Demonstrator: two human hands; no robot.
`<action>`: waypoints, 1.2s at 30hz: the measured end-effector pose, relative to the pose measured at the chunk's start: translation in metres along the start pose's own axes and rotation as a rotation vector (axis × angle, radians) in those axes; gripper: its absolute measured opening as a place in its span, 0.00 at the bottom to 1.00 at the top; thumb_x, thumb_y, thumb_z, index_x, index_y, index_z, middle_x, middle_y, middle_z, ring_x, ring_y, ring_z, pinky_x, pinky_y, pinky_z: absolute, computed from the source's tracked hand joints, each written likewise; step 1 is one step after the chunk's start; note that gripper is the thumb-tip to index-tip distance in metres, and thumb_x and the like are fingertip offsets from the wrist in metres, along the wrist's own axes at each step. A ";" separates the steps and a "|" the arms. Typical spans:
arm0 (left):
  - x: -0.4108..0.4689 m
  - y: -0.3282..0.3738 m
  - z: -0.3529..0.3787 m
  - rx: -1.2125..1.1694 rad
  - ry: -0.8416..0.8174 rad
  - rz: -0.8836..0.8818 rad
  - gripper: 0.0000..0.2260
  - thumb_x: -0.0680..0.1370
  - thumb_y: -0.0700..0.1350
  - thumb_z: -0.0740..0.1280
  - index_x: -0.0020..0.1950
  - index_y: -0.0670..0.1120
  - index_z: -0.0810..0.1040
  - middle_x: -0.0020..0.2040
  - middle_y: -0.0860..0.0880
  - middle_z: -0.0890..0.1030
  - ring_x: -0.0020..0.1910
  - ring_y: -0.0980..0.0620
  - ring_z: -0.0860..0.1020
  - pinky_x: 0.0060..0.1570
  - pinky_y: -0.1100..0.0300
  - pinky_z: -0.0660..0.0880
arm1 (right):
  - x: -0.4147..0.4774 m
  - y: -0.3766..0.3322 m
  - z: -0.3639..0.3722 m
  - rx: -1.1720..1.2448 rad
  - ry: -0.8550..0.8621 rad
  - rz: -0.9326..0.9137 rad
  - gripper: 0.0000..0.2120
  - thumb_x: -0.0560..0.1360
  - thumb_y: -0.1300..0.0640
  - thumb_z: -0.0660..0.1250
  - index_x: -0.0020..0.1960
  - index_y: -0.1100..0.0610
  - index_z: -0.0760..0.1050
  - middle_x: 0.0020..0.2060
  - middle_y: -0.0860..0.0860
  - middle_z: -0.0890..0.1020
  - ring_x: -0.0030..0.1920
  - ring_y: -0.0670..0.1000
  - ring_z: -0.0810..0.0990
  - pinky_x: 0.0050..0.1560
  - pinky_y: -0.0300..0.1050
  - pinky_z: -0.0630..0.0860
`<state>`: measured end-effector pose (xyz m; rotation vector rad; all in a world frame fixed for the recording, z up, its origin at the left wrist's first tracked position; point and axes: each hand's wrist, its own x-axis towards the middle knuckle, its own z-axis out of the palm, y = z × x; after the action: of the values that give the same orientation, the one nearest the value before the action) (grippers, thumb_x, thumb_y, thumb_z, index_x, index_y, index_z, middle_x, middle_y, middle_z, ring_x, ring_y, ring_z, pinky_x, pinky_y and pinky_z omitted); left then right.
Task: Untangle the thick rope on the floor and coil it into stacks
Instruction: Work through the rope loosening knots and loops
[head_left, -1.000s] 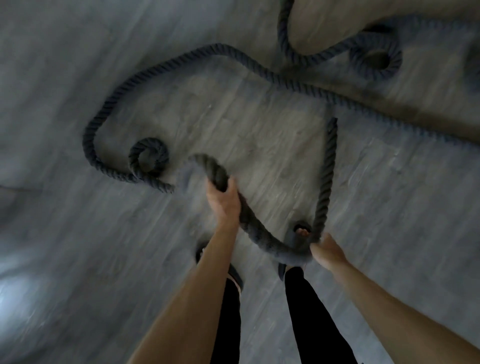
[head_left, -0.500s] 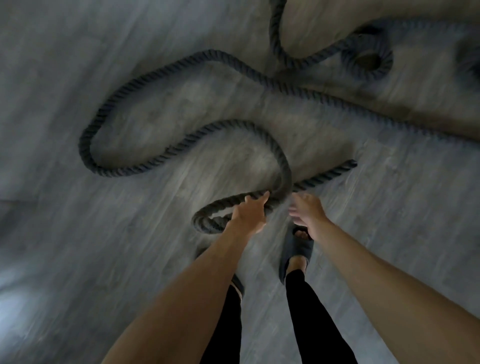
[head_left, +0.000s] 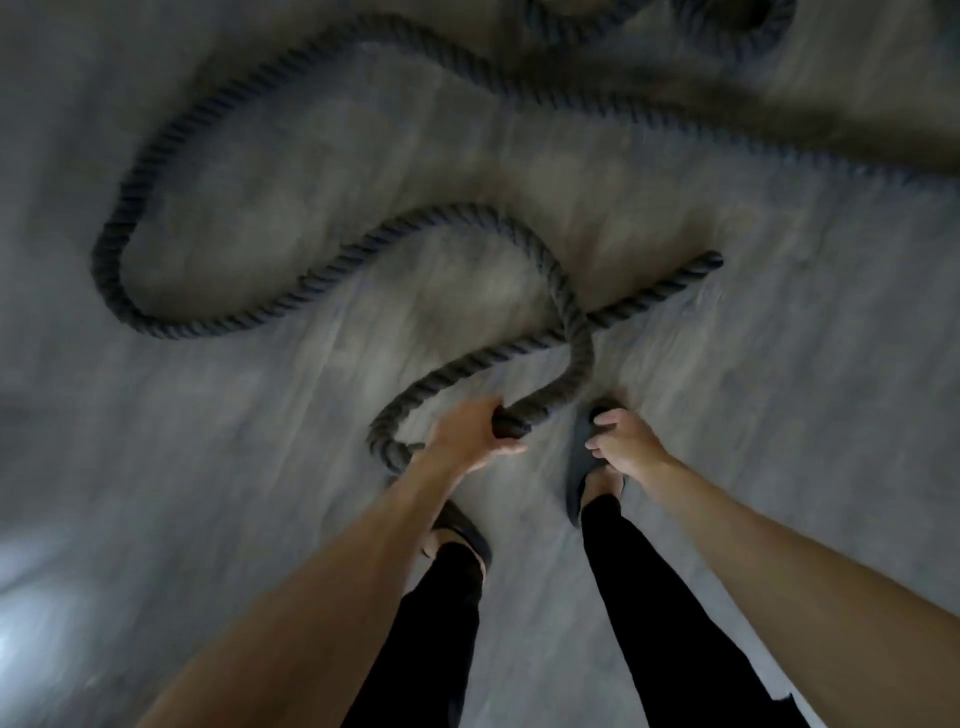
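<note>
A thick dark twisted rope (head_left: 332, 262) snakes over the grey floor in wide curves. Its free end (head_left: 709, 260) lies to the right, crossing under another strand near the middle. My left hand (head_left: 467, 436) grips a raised bend of the rope just in front of my feet, with a small loop (head_left: 387, 441) of rope lying beside it on the left. My right hand (head_left: 623, 441) hovers above my right foot with loosely curled fingers and holds nothing.
My two feet in dark sandals (head_left: 587, 467) stand right behind the nearest loop. More rope (head_left: 727, 31) curls at the top edge, blurred. A brighter patch of floor (head_left: 21, 623) shows at the lower left.
The rope was lowered from both hands onto the floor as a loop. My right hand let go and drew back. My left hand now grips a bend of it and lifts.
</note>
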<state>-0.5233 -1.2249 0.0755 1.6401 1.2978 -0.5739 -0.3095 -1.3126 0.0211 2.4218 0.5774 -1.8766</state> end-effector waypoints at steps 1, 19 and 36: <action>0.000 0.006 -0.005 -0.032 -0.018 0.021 0.22 0.68 0.64 0.73 0.48 0.49 0.74 0.41 0.49 0.81 0.40 0.47 0.82 0.40 0.53 0.78 | -0.006 0.001 0.008 -0.135 -0.065 -0.044 0.22 0.75 0.63 0.67 0.68 0.58 0.74 0.63 0.58 0.79 0.64 0.59 0.78 0.61 0.50 0.75; -0.009 0.028 -0.099 -0.268 0.161 -0.055 0.15 0.81 0.50 0.61 0.57 0.40 0.79 0.55 0.40 0.81 0.54 0.41 0.79 0.56 0.51 0.76 | -0.129 -0.089 0.118 1.012 -0.116 -0.181 0.07 0.77 0.59 0.72 0.54 0.56 0.78 0.48 0.49 0.84 0.50 0.48 0.84 0.57 0.45 0.79; -0.019 0.054 -0.028 -1.727 0.321 -0.372 0.23 0.75 0.49 0.71 0.66 0.39 0.72 0.55 0.38 0.81 0.45 0.41 0.84 0.43 0.46 0.82 | -0.185 -0.020 0.035 1.420 -0.310 -0.105 0.28 0.84 0.45 0.56 0.69 0.69 0.69 0.60 0.68 0.80 0.61 0.66 0.80 0.68 0.63 0.73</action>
<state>-0.4851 -1.2104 0.1237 0.0273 1.5237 0.6051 -0.3864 -1.3527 0.1899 2.3778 -1.0453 -3.2794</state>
